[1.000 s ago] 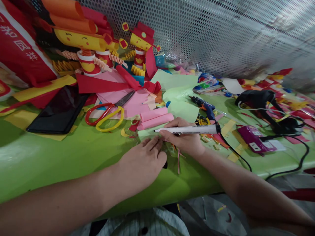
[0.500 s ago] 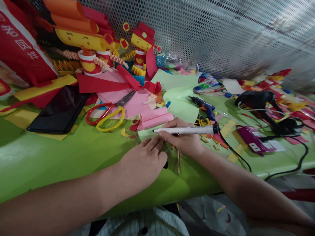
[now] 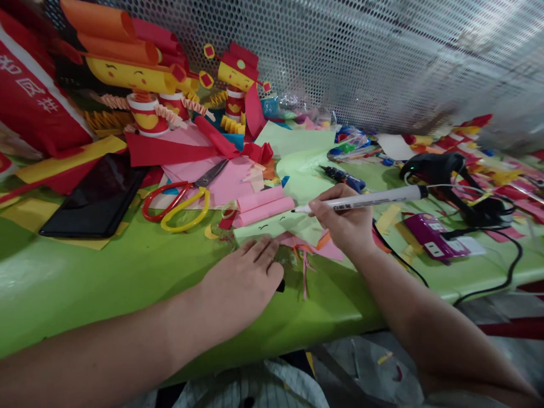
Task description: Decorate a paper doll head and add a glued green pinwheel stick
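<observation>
My right hand (image 3: 346, 221) is closed around a white marker (image 3: 374, 198) with a black end. The marker's tip is just above the right part of a light green paper piece (image 3: 272, 222). Two short curved black marks show on that paper. Pink rolled paper (image 3: 264, 206) lies along its far edge. My left hand (image 3: 244, 277) lies palm down, fingers stretched out, fingertips at the paper's near edge. A small black object (image 3: 280, 286) peeks out beside the left thumb; most of it is hidden.
Scissors (image 3: 187, 204) with red and yellow handles and a black phone (image 3: 96, 195) lie left. Paper figures (image 3: 147, 110) stand behind. To the right are a glue gun (image 3: 344, 178), a purple power strip (image 3: 433, 237) with cables and a black device (image 3: 457, 184). Paper scraps lie around.
My right hand has lifted and moved right with the marker, uncovering the two black marks. The left hand stays at the paper's near edge. The view has shifted slightly.
</observation>
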A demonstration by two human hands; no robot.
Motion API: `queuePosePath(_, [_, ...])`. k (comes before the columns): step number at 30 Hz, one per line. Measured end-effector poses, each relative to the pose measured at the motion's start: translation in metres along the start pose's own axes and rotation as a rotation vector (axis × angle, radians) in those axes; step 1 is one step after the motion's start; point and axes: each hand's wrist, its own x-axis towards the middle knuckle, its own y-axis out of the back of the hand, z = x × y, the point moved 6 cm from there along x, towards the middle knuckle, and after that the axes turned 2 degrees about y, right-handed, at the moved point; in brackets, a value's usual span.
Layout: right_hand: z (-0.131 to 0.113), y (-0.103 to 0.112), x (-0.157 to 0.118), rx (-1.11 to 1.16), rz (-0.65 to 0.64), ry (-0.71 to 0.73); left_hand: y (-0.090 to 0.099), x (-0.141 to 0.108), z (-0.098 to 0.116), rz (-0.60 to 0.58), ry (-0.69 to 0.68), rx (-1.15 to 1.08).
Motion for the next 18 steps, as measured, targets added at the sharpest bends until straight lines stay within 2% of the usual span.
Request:
queuePosePath(4, [0.008, 0.003, 0.002, -0.006, -0.016, -0.071, -0.001, 0.0, 0.0, -0.033, 0.012, -0.014])
queuePosePath(18, [0.007, -0.012, -0.001, -0.06, -0.094, -0.065, 0.0, 0.0, -0.001, -0.042, 0.019, -0.025])
